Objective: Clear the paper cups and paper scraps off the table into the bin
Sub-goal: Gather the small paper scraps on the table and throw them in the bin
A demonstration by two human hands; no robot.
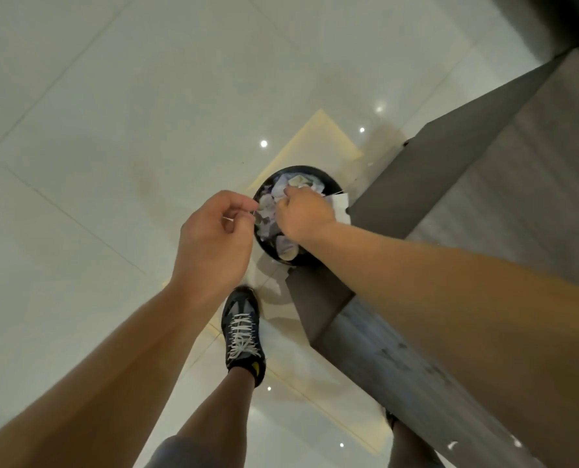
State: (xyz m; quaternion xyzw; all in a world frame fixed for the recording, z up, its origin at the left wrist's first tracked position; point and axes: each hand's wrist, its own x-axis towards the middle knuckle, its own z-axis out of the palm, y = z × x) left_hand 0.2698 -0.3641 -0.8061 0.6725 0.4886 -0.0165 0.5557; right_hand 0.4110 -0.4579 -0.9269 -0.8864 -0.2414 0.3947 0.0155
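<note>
Both hands over the scrap-filled bin (330,184): left hand (214,238) pinches a scrap, right hand (303,214) holds paper; little tabletop (484,214) shows

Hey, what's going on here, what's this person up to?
A person stands over a round black bin on the floor beside a grey table. The bin is already full of crumpled paper. The right hand is over it with a white paper scrap at its grip; the left hand pinches something thin beside the rim.

No writing, label, brand or number could be read anywhere in the view. The shoe (242,332) bore no legible mark
</note>
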